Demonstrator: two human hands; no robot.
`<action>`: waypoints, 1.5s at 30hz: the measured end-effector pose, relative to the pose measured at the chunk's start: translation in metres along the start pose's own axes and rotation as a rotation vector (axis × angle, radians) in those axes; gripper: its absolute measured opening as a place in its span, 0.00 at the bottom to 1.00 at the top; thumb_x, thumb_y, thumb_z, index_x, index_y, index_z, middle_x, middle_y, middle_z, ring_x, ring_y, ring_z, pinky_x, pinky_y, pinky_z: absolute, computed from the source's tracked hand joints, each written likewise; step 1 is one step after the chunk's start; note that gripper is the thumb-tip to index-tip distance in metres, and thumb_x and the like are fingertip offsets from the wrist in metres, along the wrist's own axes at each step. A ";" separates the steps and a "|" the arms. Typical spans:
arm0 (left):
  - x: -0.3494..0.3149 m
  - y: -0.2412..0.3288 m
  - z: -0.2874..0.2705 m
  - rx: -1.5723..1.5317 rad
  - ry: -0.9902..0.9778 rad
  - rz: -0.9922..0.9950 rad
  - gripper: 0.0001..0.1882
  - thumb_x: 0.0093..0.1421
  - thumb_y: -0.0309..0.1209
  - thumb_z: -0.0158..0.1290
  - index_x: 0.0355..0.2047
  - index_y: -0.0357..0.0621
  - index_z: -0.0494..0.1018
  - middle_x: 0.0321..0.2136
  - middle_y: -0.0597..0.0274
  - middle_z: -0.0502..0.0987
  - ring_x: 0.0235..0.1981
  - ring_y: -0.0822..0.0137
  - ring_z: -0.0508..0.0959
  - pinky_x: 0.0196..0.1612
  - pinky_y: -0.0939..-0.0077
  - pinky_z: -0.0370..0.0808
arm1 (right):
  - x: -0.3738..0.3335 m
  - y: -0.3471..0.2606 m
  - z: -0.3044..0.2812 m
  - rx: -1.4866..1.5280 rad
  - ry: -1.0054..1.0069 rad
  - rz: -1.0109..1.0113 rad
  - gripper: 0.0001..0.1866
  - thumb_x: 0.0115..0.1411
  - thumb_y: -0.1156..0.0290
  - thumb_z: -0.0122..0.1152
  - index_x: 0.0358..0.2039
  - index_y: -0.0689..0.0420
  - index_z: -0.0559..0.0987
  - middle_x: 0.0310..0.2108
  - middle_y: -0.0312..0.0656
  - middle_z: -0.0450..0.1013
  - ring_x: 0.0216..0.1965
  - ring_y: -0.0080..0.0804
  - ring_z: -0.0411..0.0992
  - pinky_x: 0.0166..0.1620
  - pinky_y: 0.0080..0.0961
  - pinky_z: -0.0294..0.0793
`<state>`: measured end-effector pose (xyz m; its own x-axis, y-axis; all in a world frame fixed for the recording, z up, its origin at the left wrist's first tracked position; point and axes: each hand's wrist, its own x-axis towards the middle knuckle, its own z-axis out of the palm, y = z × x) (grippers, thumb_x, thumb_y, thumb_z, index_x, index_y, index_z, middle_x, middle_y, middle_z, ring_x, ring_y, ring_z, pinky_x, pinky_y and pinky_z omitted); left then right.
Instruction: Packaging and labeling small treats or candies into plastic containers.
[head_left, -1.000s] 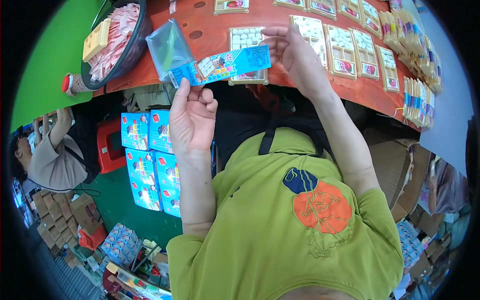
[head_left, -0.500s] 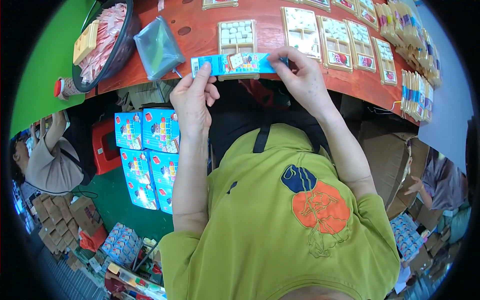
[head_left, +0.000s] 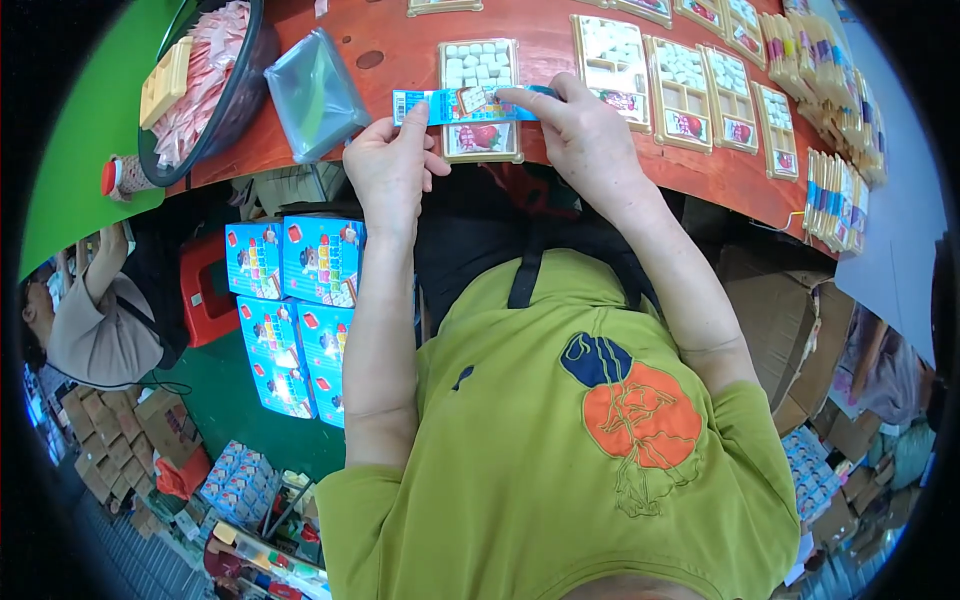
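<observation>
My left hand [head_left: 390, 180] pinches the left end of a blue printed paper strip [head_left: 440, 107], thumb on top. My right hand [head_left: 590, 135] grips the strip toward its right end, with a finger laid across its upper face. The strip is held level across a clear plastic tray [head_left: 483, 157] at the table's near edge. In the tray's far part sit small white cubes [head_left: 478, 65]; its near part shows a strawberry picture card [head_left: 478, 137]. The strip covers the tray's middle. Whether it touches the tray, I cannot tell.
On the red-brown table [head_left: 400, 30], filled trays [head_left: 683, 95] stand to the right, near bundled packs [head_left: 835, 200]. Clear plastic bags [head_left: 315, 95] and a black tub [head_left: 262, 70] of pink-white packets lie left. Blue boxes [head_left: 270, 345] are stacked below. A person [head_left: 100, 330] sits at left.
My right hand has slid left along the strip, its finger now over the top face. The strip sits slightly farther from me, uncovering the strawberry card. My left hand keeps its pinch.
</observation>
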<state>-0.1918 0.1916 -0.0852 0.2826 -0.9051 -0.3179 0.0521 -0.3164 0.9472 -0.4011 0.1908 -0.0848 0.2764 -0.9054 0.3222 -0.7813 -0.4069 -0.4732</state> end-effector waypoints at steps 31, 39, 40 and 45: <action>-0.085 -0.018 -0.003 -0.760 -0.224 -0.045 0.24 0.59 0.16 0.59 0.54 0.40 0.66 0.51 0.55 0.76 0.52 0.66 0.78 0.57 0.69 0.76 | -0.034 -0.009 0.007 1.418 -0.138 0.363 0.08 0.67 0.74 0.59 0.46 0.56 0.73 0.35 0.34 0.75 0.37 0.17 0.73 0.41 0.20 0.75; -0.100 -0.005 0.023 -0.561 -0.176 0.150 0.24 0.58 0.14 0.60 0.53 0.38 0.67 0.48 0.56 0.78 0.48 0.69 0.78 0.54 0.71 0.77 | -0.046 -0.012 -0.003 1.563 -0.158 0.382 0.16 0.68 0.74 0.56 0.55 0.60 0.74 0.48 0.40 0.76 0.49 0.23 0.74 0.52 0.23 0.75; -0.100 -0.004 0.025 -0.535 -0.172 0.180 0.23 0.58 0.15 0.60 0.52 0.38 0.67 0.47 0.56 0.78 0.48 0.69 0.79 0.53 0.72 0.77 | -0.046 -0.007 -0.007 1.688 -0.225 0.425 0.18 0.68 0.74 0.56 0.58 0.61 0.73 0.51 0.41 0.75 0.51 0.24 0.74 0.54 0.24 0.74; -0.099 0.001 0.030 -0.466 -0.183 0.286 0.17 0.60 0.17 0.59 0.47 0.39 0.69 0.46 0.57 0.78 0.46 0.70 0.79 0.50 0.75 0.78 | -0.051 -0.018 -0.033 1.310 -0.253 0.400 0.21 0.67 0.72 0.58 0.59 0.64 0.72 0.53 0.41 0.75 0.53 0.24 0.72 0.58 0.25 0.71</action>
<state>-0.2480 0.2721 -0.0537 0.1793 -0.9837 -0.0089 0.4262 0.0696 0.9019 -0.4195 0.2486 -0.0663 0.3637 -0.9256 -0.1044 0.2176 0.1934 -0.9567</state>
